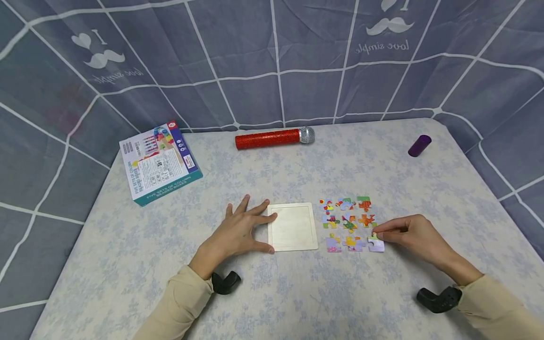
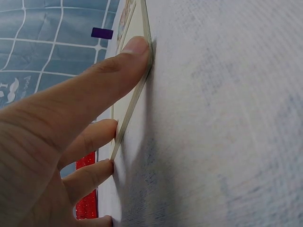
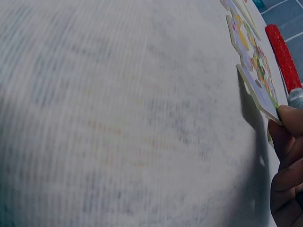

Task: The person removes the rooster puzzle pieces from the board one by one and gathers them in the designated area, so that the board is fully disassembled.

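My left hand (image 1: 238, 229) spreads its fingers along the left side of a square wooden puzzle tray (image 1: 293, 227). Its thumb lies on the tray's near left corner, also seen in the left wrist view, while the index fingertip touches the left rim farther up. Between thumb and finger my right hand (image 1: 410, 236) pinches the edge of a lilac and green jigsaw piece (image 1: 376, 244). A shadow falls beneath that piece (image 3: 258, 92) in the right wrist view. Several other colourful jigsaw pieces (image 1: 349, 222) lie in loose rows between the tray and my right hand.
At the back left sits a teal and white bead-set box (image 1: 163, 163). A glittery red toy microphone (image 1: 272, 139) lies along the back of the table, and a small purple cylinder (image 1: 420, 146) is at the back right. Grey checked cloth (image 1: 306, 61) hangs behind.
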### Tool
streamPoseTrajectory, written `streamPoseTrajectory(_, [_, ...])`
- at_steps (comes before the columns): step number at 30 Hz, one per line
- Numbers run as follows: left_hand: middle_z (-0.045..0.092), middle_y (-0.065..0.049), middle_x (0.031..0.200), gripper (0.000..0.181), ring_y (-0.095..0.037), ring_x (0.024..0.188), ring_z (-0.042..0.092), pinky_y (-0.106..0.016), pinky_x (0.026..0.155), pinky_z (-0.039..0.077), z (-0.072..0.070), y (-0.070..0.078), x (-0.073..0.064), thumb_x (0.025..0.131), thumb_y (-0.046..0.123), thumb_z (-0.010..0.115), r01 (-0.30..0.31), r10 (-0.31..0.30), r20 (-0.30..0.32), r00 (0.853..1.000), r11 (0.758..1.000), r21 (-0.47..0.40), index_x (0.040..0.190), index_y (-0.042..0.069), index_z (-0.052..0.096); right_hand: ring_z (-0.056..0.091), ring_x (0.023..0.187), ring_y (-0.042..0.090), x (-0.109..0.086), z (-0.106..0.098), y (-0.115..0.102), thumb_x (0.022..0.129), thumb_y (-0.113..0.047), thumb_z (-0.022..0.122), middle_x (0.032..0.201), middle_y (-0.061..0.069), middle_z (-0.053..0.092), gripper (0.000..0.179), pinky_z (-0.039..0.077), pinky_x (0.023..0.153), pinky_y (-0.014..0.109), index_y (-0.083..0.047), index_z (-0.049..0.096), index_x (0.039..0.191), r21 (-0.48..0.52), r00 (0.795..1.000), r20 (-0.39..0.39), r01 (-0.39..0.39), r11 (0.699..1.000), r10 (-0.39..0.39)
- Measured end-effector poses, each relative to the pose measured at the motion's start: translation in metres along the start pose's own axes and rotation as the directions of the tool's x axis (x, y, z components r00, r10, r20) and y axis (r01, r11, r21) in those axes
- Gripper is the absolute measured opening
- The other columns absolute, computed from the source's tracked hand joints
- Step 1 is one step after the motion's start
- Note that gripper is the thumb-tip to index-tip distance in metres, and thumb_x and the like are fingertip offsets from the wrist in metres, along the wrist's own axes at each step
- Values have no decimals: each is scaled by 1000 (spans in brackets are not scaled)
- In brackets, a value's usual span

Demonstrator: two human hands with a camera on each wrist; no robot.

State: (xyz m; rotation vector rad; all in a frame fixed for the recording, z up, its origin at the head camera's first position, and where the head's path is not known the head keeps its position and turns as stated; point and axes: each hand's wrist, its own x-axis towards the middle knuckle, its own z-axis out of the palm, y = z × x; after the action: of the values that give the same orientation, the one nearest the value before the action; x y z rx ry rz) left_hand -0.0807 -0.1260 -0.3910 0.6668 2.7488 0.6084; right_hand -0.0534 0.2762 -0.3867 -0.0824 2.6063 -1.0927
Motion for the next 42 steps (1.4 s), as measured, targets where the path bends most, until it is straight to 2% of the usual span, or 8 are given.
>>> streamPoseTrajectory(4, [35,-5,156,84,-47,146,9,-79,103,7,0,0,0,63,51,88,0,0,-2,1000,1000,0,137,22,60,63,90,4,0,1,2,87,-25,76,105,4,74,16,51,70,22,-17,79,100,-25,1000,-23,9,1000,-9])
streamPoseTrajectory(11, [34,-4,156,84,-47,146,10,-78,103,8,0,-1,-1,62,51,88,0,0,-4,1000,1000,3,137,22,61,61,76,4,0,7,1,87,-18,76,95,2,75,14,48,61,22,-14,79,99,-89,996,-67,48,995,-54])
streamPoseTrajectory(21, [34,-4,156,84,-47,146,10,-78,103,8,1,-1,-2,63,51,88,-5,5,-10,1000,1000,4,137,22,60,65,75,8,-2,12,-6,84,-9,77,90,1,74,11,47,60,22,-14,79,94,-153,990,-109,75,985,-92])
streamPoseTrajectory(35, [36,-4,155,85,-48,145,11,-79,103,8,2,0,-3,63,50,89,-2,2,-11,1000,1000,5,137,23,60,58,65,5,-4,13,-9,82,-6,77,81,-3,72,10,44,55,23,-14,79,88,-172,987,-126,82,982,-104])
streamPoseTrajectory(42, [35,-3,156,83,-46,146,11,-78,103,8,-1,1,-2,63,49,90,-2,2,12,1000,1000,0,137,24,59,61,71,5,-3,6,-7,88,-15,74,88,-2,74,7,45,57,23,-15,79,93,-189,978,-157,103,977,-134])
